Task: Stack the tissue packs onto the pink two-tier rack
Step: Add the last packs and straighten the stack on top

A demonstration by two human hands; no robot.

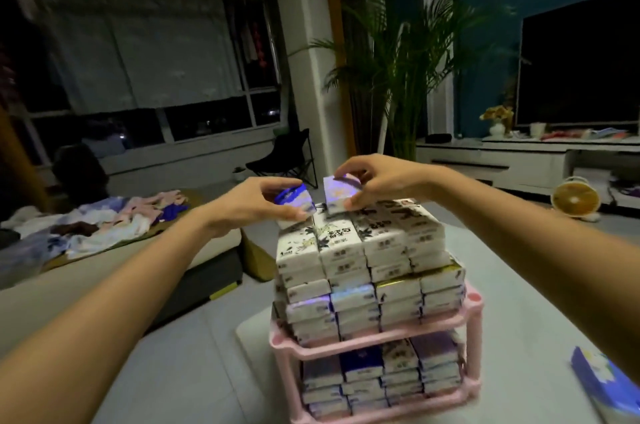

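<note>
Right below both hands sits the pink two-tier rack (pixel 349 340) on the white counter (pixel 519 285), and it's seriously packed; lower tier is full of purple and white tissue packs (pixel 381 375), upper tier is piled way above the rim with a tall stack (pixel 367 261) of white ones; left hand (pixel 256 202) pinches a blue-and-white pack (pixel 294 196) between thumb and fingers at the stack's top left edge, can't tell if it's touching; right hand (pixel 381 181) grips a shiny purple-tinted pack (pixel 337 193), tilted, lower edge down on the top layer; those two sit close but apart; right of the right arm one loose blue pack (pixel 602 382) lies by itself; well beyond the right hand there's a small round fan (pixel 576 200); left of the left arm, a heap of clothes (pixel 104 222) on a sofa.
</note>
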